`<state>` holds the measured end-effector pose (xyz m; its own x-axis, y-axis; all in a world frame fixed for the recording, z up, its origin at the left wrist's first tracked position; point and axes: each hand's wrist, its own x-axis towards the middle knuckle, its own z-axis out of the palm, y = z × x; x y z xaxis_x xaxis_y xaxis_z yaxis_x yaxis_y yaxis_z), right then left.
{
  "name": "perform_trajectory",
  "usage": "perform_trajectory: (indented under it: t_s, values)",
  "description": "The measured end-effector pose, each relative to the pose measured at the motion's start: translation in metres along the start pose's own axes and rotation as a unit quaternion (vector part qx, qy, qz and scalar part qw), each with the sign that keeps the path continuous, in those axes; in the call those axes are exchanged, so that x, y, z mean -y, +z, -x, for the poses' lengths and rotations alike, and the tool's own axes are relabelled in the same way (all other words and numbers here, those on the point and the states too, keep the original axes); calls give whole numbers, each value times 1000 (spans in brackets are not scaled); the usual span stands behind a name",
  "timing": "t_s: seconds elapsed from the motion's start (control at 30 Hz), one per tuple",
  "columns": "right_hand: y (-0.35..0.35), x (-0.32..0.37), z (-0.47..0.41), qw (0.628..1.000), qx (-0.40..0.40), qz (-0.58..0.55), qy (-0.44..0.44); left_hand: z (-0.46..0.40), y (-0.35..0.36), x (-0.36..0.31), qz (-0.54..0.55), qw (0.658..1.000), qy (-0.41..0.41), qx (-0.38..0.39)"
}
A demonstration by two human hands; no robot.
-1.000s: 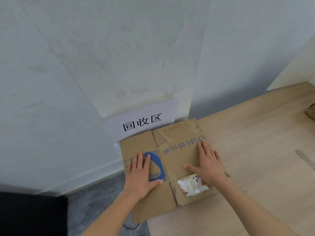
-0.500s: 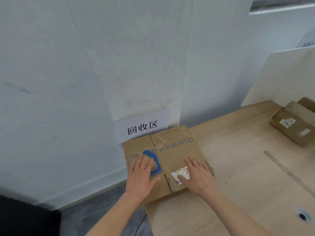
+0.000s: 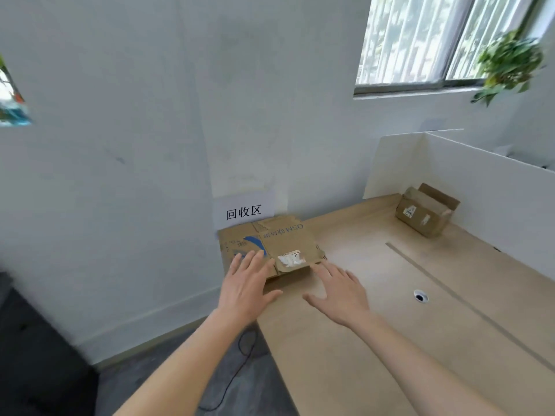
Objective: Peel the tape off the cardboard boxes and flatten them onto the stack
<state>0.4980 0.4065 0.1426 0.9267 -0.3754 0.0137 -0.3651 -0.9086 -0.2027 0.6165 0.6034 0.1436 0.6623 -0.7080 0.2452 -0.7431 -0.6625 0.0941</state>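
Observation:
A flattened cardboard box (image 3: pixel 285 240) with blue print and a torn white label lies at the table's far left corner, under a paper sign on the wall. My left hand (image 3: pixel 247 288) hovers over its near left edge, fingers spread and straight, holding nothing. My right hand (image 3: pixel 339 291) is just off the cardboard's near right corner, above the bare tabletop, fingers spread. A second cardboard box (image 3: pixel 425 214), still upright with its flaps open and labels on its side, stands at the far right of the table.
The wooden table (image 3: pixel 390 325) has a dark groove and a cable hole (image 3: pixel 420 296). White partition panels (image 3: pixel 480 187) wall the far right side. A white sign (image 3: pixel 244 211) hangs on the wall. A black cable (image 3: pixel 240 367) lies on the grey floor at the left.
Both hands have slid back off the flattened cardboard toward me. The view has lifted and turned right, bringing the upright box, partition and window into sight.

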Motion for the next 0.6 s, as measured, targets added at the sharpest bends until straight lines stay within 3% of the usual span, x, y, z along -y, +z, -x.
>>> perform_trajectory:
  t_s: [0.3,0.6]
  values:
    - [-114,-44,104,998,-53,7,36,30,-96,-107,30,998,34,-46]
    - [-211,-175,216,990,-98,-6,102,12,-140,-280,12,996,82,-41]
